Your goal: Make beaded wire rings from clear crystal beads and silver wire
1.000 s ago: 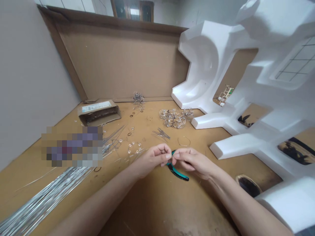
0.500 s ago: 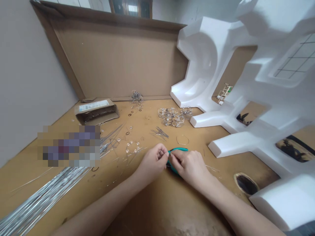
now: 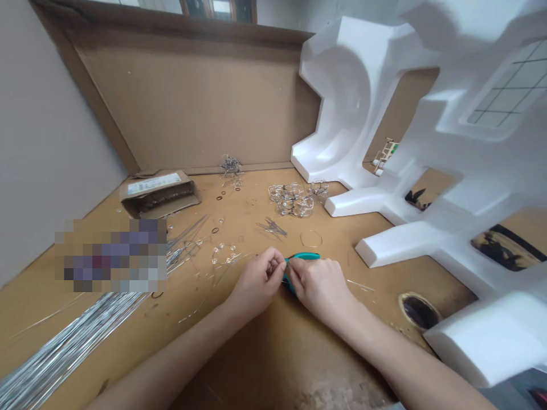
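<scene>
My left hand (image 3: 261, 277) is closed in a pinch at the middle of the table, its fingertips meeting those of my right hand (image 3: 319, 283). The right hand is closed too, thumb and forefinger together. What they pinch is too small to make out. Teal-handled pliers (image 3: 306, 256) show behind and below the right hand, partly covered by it; I cannot tell whether it grips them. Left of my hands lies a ring of wire with clear beads (image 3: 222, 253). Beyond them are a pile of short wires (image 3: 272, 229) and a thin wire loop (image 3: 311, 238).
Long straight silvery wires (image 3: 64, 347) lie at the left, below a pixelated patch. An open cardboard box (image 3: 160, 196) sits farther back. Several beaded wire pieces (image 3: 293, 199) and a wire tangle (image 3: 231, 165) lie toward the cardboard wall (image 3: 192, 102). White moulded foam (image 3: 393, 245) borders the right.
The view has shifted slightly, so the whole scene sits a little farther left and higher. Both hands stay together in nearly the same pinching pose.
</scene>
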{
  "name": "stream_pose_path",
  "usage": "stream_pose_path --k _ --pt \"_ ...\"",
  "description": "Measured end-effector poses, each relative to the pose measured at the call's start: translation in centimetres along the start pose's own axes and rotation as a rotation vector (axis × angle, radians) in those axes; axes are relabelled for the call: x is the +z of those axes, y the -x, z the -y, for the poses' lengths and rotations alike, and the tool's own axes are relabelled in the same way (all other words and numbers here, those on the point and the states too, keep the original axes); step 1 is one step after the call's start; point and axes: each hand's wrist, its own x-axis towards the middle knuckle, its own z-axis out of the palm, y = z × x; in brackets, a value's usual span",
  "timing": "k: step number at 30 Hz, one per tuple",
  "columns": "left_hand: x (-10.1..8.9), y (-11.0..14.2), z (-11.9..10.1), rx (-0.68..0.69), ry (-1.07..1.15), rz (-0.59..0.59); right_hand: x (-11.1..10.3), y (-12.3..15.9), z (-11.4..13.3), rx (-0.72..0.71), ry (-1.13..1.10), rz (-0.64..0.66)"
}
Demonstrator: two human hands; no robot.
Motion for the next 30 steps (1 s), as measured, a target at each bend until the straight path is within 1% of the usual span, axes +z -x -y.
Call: stream_pose_path --k 2,4,5,7,9,12,13,15,16,18,19,21,22,23,24,25,26,27,28,30 --pt "-0.2 -0.1 -0.2 -0.045 0.0 -0.002 0.1 -0.2 -0.2 0.028 -0.128 -0.011" --pt "-0.5 -0.3 -0.3 -0.087 0.063 0.023 0.1 -0.5 -0.6 0.084 -0.429 0.025" --pt "-0.8 -0.3 -0.3 -0.076 0.087 0.051 0.1 -0.7 -0.9 0.11 -0.626 0.079" --pt "-1.3 -0.4 -0.4 0.001 0.09 0.122 0.1 -1.1 -1.6 0.139 -1.018 0.242" --pt "-1.8 -0.4 -0.6 0.072 0.058 0.189 -0.1 -1.3 -2.2 0.15 -1.307 0.418" --pt "-2.5 -0.3 -1.0 0.119 0.031 0.276 -0.3 -1.4 -2.7 0.153 -1.534 0.616" --pt "-2.8 -0.3 -1.1 0.125 0.031 0.308 -0.4 -1.4 -2.8 0.153 -1.563 0.664" --pt "-3.2 -0.4 -1.3 0.129 0.006 0.383 -0.5 -1.4 -2.7 0.157 -1.549 0.718" --pt "-3.4 -0.4 -1.4 0.132 -0.041 0.413 -0.5 -1.3 -2.6 0.158 -1.512 0.723" --pt "-3.5 -0.4 -1.7 0.169 -0.245 0.421 -0.4 -1.2 -2.3 0.163 -1.406 0.694" --pt "-3.4 -0.3 -1.9 0.21 -0.393 0.394 -0.2 -1.1 -2.1 0.173 -1.349 0.669" --pt "-2.8 0.1 -2.5 0.316 -0.691 0.298 0.4 -0.9 -1.9 0.209 -1.222 0.596" --pt "-2.4 0.5 -2.9 0.364 -0.795 0.259 0.7 -0.9 -1.8 0.232 -1.145 0.529" --pt "-1.9 0.8 -3.3 0.397 -0.841 0.238 1.1 -0.9 -1.8 0.251 -1.064 0.44" --pt "-1.4 1.2 -3.6 0.421 -0.837 0.268 1.4 -0.9 -1.8 0.259 -0.993 0.335" --pt "-1.0 1.5 -4.0 0.451 -0.817 0.271 1.6 -1.0 -1.8 0.255 -0.95 0.233" --pt "-0.7 1.7 -4.2 0.452 -0.757 0.262 1.7 -1.1 -1.8 0.248 -0.949 0.156" --pt "-0.6 1.7 -4.3 0.422 -0.648 0.247 1.7 -1.2 -1.9 0.24 -0.996 0.123" --pt "-0.7 1.6 -4.2 0.351 -0.481 0.223 1.5 -1.3 -1.9 0.234 -1.085 0.131" --pt "-1.3 0.8 -3.7 0.13 -0.024 0.162 1.0 -1.6 -2.0 0.248 -1.321 0.177"
